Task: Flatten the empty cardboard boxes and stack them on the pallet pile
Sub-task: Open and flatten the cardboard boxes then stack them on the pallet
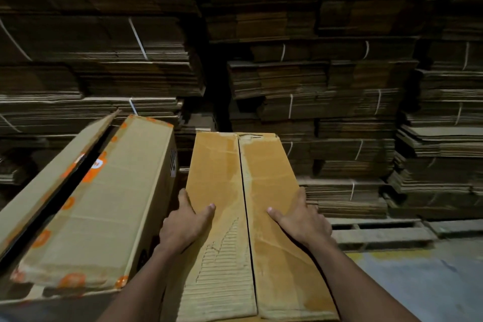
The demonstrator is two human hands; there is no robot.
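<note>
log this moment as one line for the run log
stage: box in hand, not yet flattened | left hand: grips left edge of orange box | right hand: grips right edge | top flaps: closed | taped box: left, flap open

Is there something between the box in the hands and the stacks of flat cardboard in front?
Nothing visible blocks it. Both the left hand and the right hand grip the plain box by its sides. The taped box stands beside it on the left, not ahead. A dark gap and a wooden pallet lie before the cardboard stacks.
</note>
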